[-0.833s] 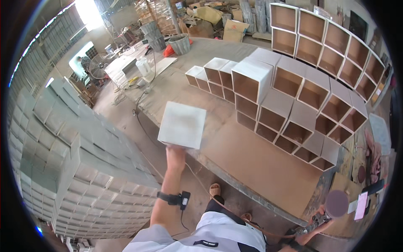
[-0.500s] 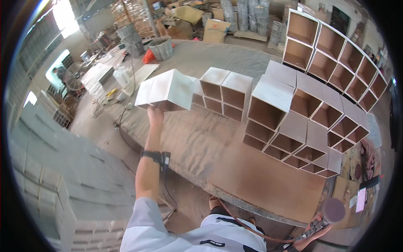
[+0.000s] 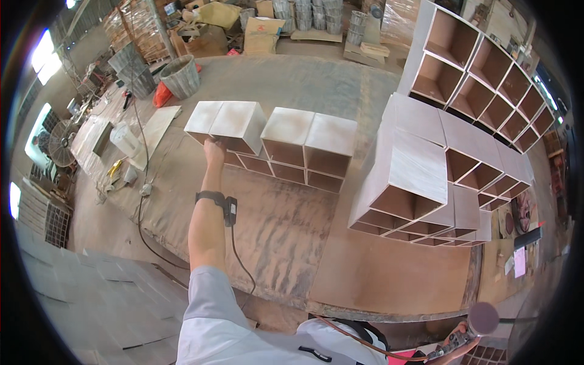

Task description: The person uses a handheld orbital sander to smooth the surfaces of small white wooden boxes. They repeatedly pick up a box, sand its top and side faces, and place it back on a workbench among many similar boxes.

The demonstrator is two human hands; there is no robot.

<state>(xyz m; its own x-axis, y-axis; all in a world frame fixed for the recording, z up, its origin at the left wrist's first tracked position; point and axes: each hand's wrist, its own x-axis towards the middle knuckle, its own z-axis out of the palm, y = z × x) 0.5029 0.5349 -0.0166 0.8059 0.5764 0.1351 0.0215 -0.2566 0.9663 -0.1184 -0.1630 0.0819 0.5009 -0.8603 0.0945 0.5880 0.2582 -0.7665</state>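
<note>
My left hand (image 3: pixel 215 146) reaches far forward, closed on the front edge of a white two-compartment box (image 3: pixel 237 118) near its middle divider. This box sits on top of lower brown-fronted compartments, just left of a similar white box unit (image 3: pixel 310 131), with a narrow gap between their upper parts. At the lower right my right hand (image 3: pixel 460 331) is wrapped round a handheld disc sander (image 3: pixel 447 345). Its round purplish-brown pad (image 3: pixel 483 319) faces up, and a brown hose runs from it across my front. The fingers of my left hand are partly hidden by the box edge.
Stacked white boxes (image 3: pixel 420 164) fill the table's right side, with a taller stack (image 3: pixel 450 79) behind them. A brown board (image 3: pixel 389 267) lies on the dusty table (image 3: pixel 274 237). Grey buckets (image 3: pixel 180 76), a white jug (image 3: pixel 125 141) and a black cable lie leftward.
The white two-compartment box in my left hand has come down from a tilted, raised pose onto the lower compartments. My view has shifted; my right hand still holds the sander.
</note>
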